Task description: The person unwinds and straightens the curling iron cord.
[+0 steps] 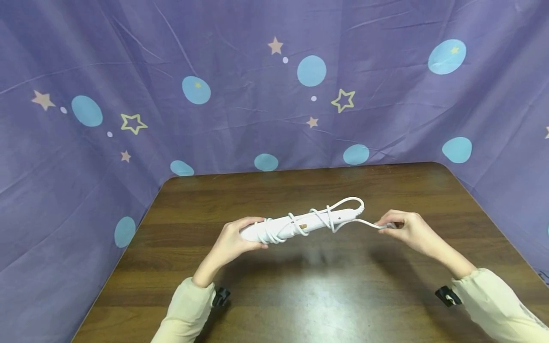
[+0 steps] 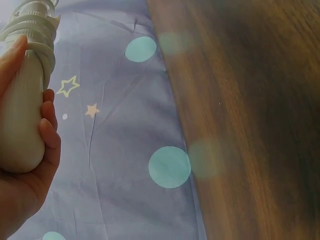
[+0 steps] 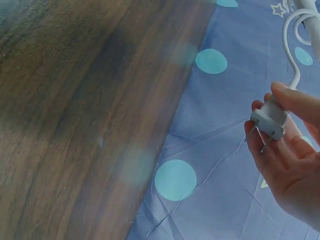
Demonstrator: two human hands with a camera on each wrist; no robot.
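Wand (image 1: pixel 312 223), white w/ its cord (image 1: pixel 352 199) looped round it, is held aloft over the middle of the table (image 1: pixel 201 200), narrow end toward the table's right side. Person's L hand (image 1: pixel 231 239), nearer the table's left, has thumb & fingers clamped round the thick, rounded end; R hand (image 1: pixel 409 229), nearer the table's right, pinches the plug (image 3: pixel 272 119) btwn thumb & fingers, prongs (image 3: pixel 267 143) exposed.

Step in hand looks like cord-handling; winding vs. unwinding can't be told. Next move prob. calls for a firm L hold while R hand takes the plug round the wand, one way or the other. Likely snag: loose, criss-crossed loops, plus a bigger one arching off the narrow end, any of which could catch the plug.

Purple curtain (image 1: pixel 240 128), w/ stars & dots, hangs behind the table's far edge & along its sides; pale sleeves (image 1: pixel 188 300) reach in over the near part, black wrist gear (image 1: pixel 221 296) beside each.
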